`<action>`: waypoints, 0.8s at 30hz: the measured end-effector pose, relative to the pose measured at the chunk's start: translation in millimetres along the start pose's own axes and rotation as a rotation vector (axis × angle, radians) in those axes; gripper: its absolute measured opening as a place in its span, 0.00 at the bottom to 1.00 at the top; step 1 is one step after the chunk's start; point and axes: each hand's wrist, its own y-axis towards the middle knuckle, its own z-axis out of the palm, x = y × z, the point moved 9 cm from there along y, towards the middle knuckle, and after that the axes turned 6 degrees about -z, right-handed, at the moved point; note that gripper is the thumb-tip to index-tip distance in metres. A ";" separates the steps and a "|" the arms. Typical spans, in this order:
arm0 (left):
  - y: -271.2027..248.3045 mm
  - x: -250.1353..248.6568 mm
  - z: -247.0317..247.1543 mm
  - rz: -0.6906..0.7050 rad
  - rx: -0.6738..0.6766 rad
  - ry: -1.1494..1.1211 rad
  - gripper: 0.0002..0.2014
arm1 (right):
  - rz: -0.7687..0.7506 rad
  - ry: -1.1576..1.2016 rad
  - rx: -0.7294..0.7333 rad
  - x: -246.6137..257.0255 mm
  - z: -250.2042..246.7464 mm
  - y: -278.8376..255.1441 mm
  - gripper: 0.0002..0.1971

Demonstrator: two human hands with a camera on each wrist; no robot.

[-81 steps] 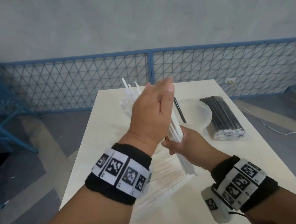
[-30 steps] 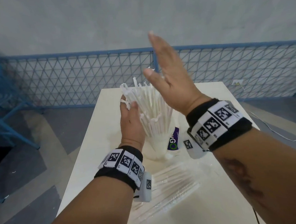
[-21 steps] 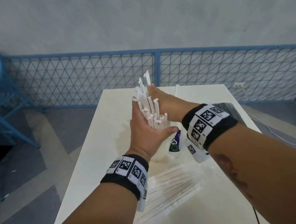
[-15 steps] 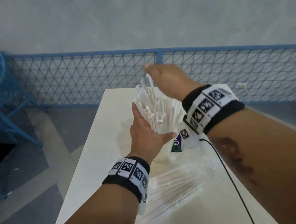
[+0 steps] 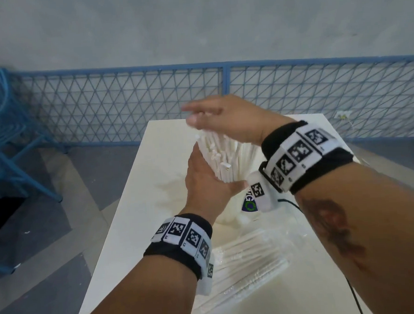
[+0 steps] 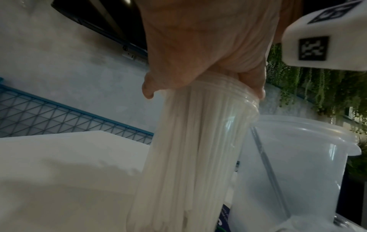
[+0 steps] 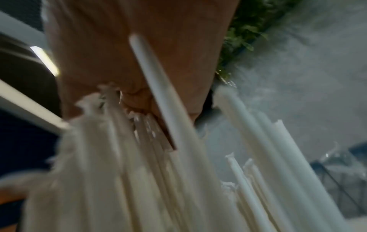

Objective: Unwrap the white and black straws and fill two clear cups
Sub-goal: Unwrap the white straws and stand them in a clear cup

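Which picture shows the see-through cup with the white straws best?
The left wrist view: the clear cup shows from rim to base. The head view shows only its lower part behind the left hand. The right wrist view shows just white straws.

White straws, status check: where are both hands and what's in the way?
Left hand open, braced against the white straws in the clear cup. Right hand open, flat over straw tops. Second cup close beside.

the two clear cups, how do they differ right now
The cup with white straws is packed full of white straws, while the second clear cup holds a single dark straw. The left hand touches the full cup near its rim; nothing touches the second cup. Both are clear plastic and stand upright side by side on the table.
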 end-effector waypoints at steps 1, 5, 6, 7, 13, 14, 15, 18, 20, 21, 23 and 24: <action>-0.5 -2.6 -1.1 0.025 -0.007 -0.049 0.65 | -0.033 -0.156 0.020 2.6 4.9 -3.2 0.22; 0.1 -8.3 -2.7 0.079 -0.013 -0.072 0.62 | -0.089 -0.307 -0.122 0.9 26.9 -16.7 0.21; 1.3 -8.7 -2.4 0.076 -0.017 -0.045 0.62 | -0.078 -0.300 -0.157 -4.5 31.7 -19.1 0.21; 1.6 -8.1 -3.5 0.061 -0.029 -0.023 0.62 | -0.062 -0.313 -0.173 -8.6 35.3 -20.4 0.22; -5.6 -11.5 -14.4 0.040 -0.099 0.039 0.57 | -0.119 -0.629 -0.247 19.9 22.7 -19.7 0.31; -5.6 -13.1 -14.0 0.038 -0.116 0.059 0.55 | -0.129 -0.656 -0.212 22.0 26.4 -18.5 0.31; -7.1 -16.5 -13.7 0.047 -0.135 0.100 0.53 | -0.098 -0.668 -0.123 16.2 36.4 -17.8 0.31; -6.3 -14.1 -6.1 0.035 -0.086 0.125 0.59 | 0.062 -0.530 0.106 -8.2 53.7 -23.2 0.33; -7.5 2.1 -6.0 -0.061 -0.038 0.005 0.71 | 0.102 -0.246 -0.009 -13.1 31.3 -26.2 0.31; -7.9 9.4 -7.1 -0.094 -0.031 -0.026 0.73 | 0.136 -0.111 -0.132 -22.5 12.3 -28.5 0.30; -9.7 19.3 -8.7 -0.124 -0.021 -0.046 0.74 | 0.228 -0.060 -0.312 -48.7 -21.0 -35.3 0.30; -8.3 21.9 -8.5 -0.122 -0.013 -0.055 0.74 | 0.275 -0.086 -0.328 -61.6 -28.7 -38.5 0.30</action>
